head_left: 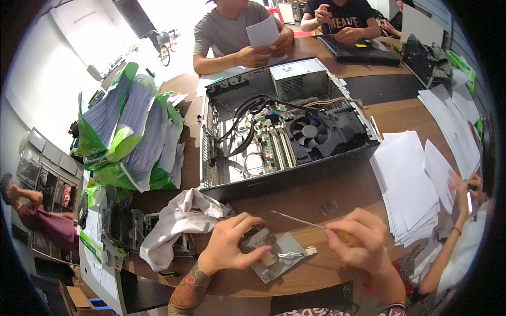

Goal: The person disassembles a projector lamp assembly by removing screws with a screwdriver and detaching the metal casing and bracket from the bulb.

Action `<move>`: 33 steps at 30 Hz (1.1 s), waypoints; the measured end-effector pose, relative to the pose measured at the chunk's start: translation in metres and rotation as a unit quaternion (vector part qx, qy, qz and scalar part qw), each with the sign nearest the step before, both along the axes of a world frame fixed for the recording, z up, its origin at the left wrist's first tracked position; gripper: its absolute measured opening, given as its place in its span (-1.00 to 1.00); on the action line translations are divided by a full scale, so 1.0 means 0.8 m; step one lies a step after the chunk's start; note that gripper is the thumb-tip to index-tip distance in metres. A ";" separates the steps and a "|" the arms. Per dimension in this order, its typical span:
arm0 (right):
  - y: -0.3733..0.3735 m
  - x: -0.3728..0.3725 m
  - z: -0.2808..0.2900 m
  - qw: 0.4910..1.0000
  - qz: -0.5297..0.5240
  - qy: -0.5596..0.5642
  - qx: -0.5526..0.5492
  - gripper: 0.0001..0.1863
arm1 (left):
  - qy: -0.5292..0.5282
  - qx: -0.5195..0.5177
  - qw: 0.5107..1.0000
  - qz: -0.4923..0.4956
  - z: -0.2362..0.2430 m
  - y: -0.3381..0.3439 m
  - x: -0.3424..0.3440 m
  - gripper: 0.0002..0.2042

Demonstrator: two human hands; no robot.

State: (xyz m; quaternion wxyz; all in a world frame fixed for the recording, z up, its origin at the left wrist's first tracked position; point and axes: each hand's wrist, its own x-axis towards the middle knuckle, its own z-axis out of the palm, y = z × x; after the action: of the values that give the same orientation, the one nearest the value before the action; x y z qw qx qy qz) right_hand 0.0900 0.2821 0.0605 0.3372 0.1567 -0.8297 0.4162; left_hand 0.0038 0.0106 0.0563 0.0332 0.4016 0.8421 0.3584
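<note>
My left hand (232, 245) grips a small grey metal assembly (279, 266) on the wooden table; white wires (290, 255) run across its plate to a pale connector (310, 250). In my right hand (358, 239) is a screwdriver with a yellowish handle (345, 237), its long thin shaft (295, 218) reaching left above the assembly. A few small dark pieces (328, 208) lie just beyond the shaft. Left of my left hand is a crumpled pale cloth (179, 221). Beyond both hands sits an open desktop computer case (284, 179) with fan, board and cables showing.
Paper bundles in green wrappers (126, 137) pile up left. Paper sheets (400, 184) lie right, near another person's hands (461, 192). Across the table (390, 116), two people hold things, one a paper (261, 31); a black laptop-like object (358, 52) lies there. A person (47, 221) is at far left.
</note>
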 end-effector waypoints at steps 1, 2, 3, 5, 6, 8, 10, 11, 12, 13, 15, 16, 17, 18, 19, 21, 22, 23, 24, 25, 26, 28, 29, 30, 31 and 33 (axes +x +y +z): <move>-0.005 0.018 0.005 0.999 -0.026 -0.044 -0.015 -0.79 | 0.022 0.011 1.000 0.001 0.000 -0.001 0.001 -0.62; -0.011 0.032 -0.001 0.998 -0.030 -0.045 -0.016 -0.79 | 0.021 0.010 1.000 -0.002 -0.001 -0.001 0.001 -0.62; -0.018 0.047 -0.007 0.995 -0.062 -0.072 -0.036 -0.80 | -0.001 0.024 1.000 0.003 -0.002 0.000 0.001 -0.63; -0.030 0.075 -0.015 0.985 -0.109 -0.114 -0.068 -0.82 | -0.035 0.038 0.999 0.012 -0.004 0.003 0.000 -0.65; -0.039 0.084 -0.019 0.984 -0.111 -0.116 -0.070 -0.82 | -0.037 0.036 0.999 0.010 -0.006 0.002 -0.001 -0.65; -0.059 0.095 -0.025 0.970 -0.162 -0.142 -0.113 -0.82 | -0.057 0.034 0.998 0.015 -0.009 -0.001 -0.005 -0.64; -0.069 0.099 -0.031 0.964 -0.170 -0.161 -0.125 -0.83 | -0.057 0.027 0.998 0.017 -0.007 0.000 -0.004 -0.65; -0.072 0.099 -0.037 0.962 -0.154 -0.170 -0.148 -0.83 | -0.053 0.032 0.998 0.017 -0.007 -0.001 -0.004 -0.65; -0.075 0.098 -0.043 0.959 -0.138 -0.179 -0.172 -0.83 | -0.049 0.037 0.998 0.018 -0.008 -0.001 -0.005 -0.65; -0.077 0.096 -0.047 0.965 -0.132 -0.158 -0.162 -0.82 | -0.050 0.035 0.998 0.021 -0.008 -0.002 -0.004 -0.64; -0.080 0.093 -0.052 0.967 -0.129 -0.151 -0.160 -0.83 | -0.046 0.035 0.998 0.017 -0.007 0.000 -0.003 -0.64; -0.081 0.092 -0.055 0.970 -0.123 -0.141 -0.157 -0.83 | -0.040 0.037 0.998 0.016 -0.007 0.001 -0.002 -0.64; -0.082 0.091 -0.058 0.971 -0.119 -0.142 -0.150 -0.84 | -0.040 0.037 0.998 0.015 -0.007 0.002 -0.001 -0.64; -0.082 0.091 -0.060 0.971 -0.119 -0.142 -0.150 -0.84 | -0.033 0.037 0.999 0.013 -0.007 0.003 0.000 -0.64; -0.083 0.090 -0.061 0.972 -0.122 -0.142 -0.143 -0.84 | -0.026 0.037 0.999 0.009 -0.008 0.003 0.000 -0.63; -0.084 0.089 -0.062 0.973 -0.125 -0.142 -0.135 -0.84 | -0.026 0.036 0.999 0.008 -0.007 0.003 -0.001 -0.63; -0.084 0.089 -0.061 0.972 -0.126 -0.142 -0.138 -0.84 | -0.027 0.034 0.999 0.008 -0.007 0.003 0.000 -0.63; -0.084 0.089 -0.061 0.972 -0.126 -0.143 -0.140 -0.85 | -0.027 0.034 0.999 0.008 -0.007 0.003 0.000 -0.63; -0.085 0.089 -0.062 0.972 -0.126 -0.144 -0.140 -0.85 | -0.025 0.032 0.999 0.008 -0.007 0.003 0.001 -0.63; -0.085 0.089 -0.065 0.973 -0.124 -0.139 -0.137 -0.84 | -0.022 0.031 0.999 0.008 -0.007 0.003 0.001 -0.63; -0.086 0.089 -0.066 0.974 -0.123 -0.134 -0.134 -0.84 | -0.023 0.031 0.999 0.008 -0.006 0.003 0.001 -0.63; -0.086 0.089 -0.067 0.973 -0.122 -0.136 -0.138 -0.84 | -0.019 0.030 0.999 0.006 -0.004 0.004 0.001 -0.63; -0.087 0.088 -0.067 0.973 -0.122 -0.137 -0.142 -0.83 | -0.019 0.030 0.999 0.006 -0.005 0.004 0.001 -0.63; -0.087 0.088 -0.066 0.973 -0.122 -0.137 -0.142 -0.83 | -0.017 0.034 0.999 0.004 -0.006 0.004 0.001 -0.63; -0.087 0.087 -0.065 0.972 -0.121 -0.139 -0.144 -0.83 | -0.015 0.039 0.999 0.001 -0.007 0.005 0.001 -0.63; -0.087 0.087 -0.066 0.972 -0.121 -0.140 -0.146 -0.82 | -0.017 0.038 0.999 0.001 -0.007 0.005 0.002 -0.62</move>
State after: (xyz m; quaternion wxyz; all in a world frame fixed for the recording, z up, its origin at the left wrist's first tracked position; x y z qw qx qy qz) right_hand 0.1597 0.2129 0.0077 0.2847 -0.0558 -0.8119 0.5067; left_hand 0.0056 0.0148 0.0506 0.0321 0.3954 0.8277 0.3969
